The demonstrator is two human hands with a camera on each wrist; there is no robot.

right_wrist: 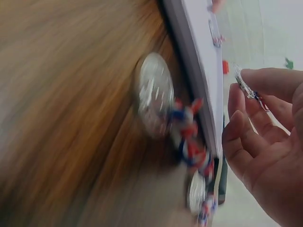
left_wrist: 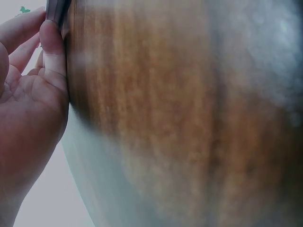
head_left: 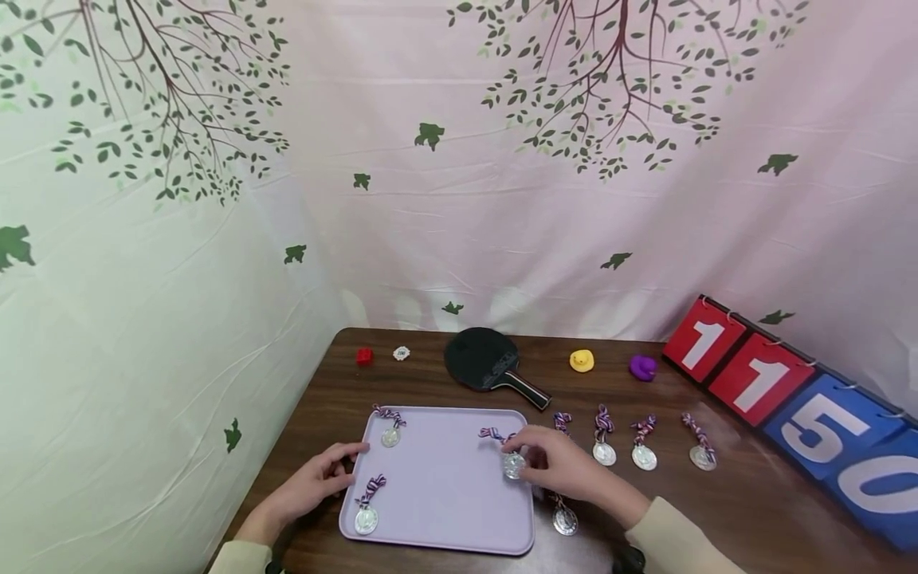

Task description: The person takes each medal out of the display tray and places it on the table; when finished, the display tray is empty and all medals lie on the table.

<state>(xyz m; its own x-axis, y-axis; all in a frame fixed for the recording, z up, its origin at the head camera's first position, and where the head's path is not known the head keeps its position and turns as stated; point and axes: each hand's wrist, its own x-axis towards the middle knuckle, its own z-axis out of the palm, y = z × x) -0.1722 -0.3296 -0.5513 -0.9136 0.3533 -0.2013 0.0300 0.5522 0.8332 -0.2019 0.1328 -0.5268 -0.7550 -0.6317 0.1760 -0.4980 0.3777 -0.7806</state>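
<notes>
My right hand (head_left: pixel 562 462) pinches a silver medal (head_left: pixel 513 465) over the right part of a lilac tray (head_left: pixel 437 494), its knotted red, white and blue ribbon (head_left: pixel 492 433) trailing beside the fingers. In the right wrist view the held medal (right_wrist: pixel 242 84) sits at the fingertips, with the thumb apart from it. At the tray's left rim, my left hand (head_left: pixel 307 484) touches the edge with relaxed fingers; the left wrist view shows thumb and index fingertips (left_wrist: pixel 51 35) against that edge. Two more medals lie on the tray, one upper left (head_left: pixel 390 437), one lower left (head_left: pixel 366 520).
Right of the tray lie several medals (head_left: pixel 644 457), one near its lower corner (head_left: pixel 565 520). Behind are a red block (head_left: pixel 364 356), white token (head_left: pixel 401 352), table tennis paddle (head_left: pixel 482 359), yellow duck (head_left: pixel 582 360) and purple duck (head_left: pixel 643 367). A flip scoreboard (head_left: pixel 762 377) stands right.
</notes>
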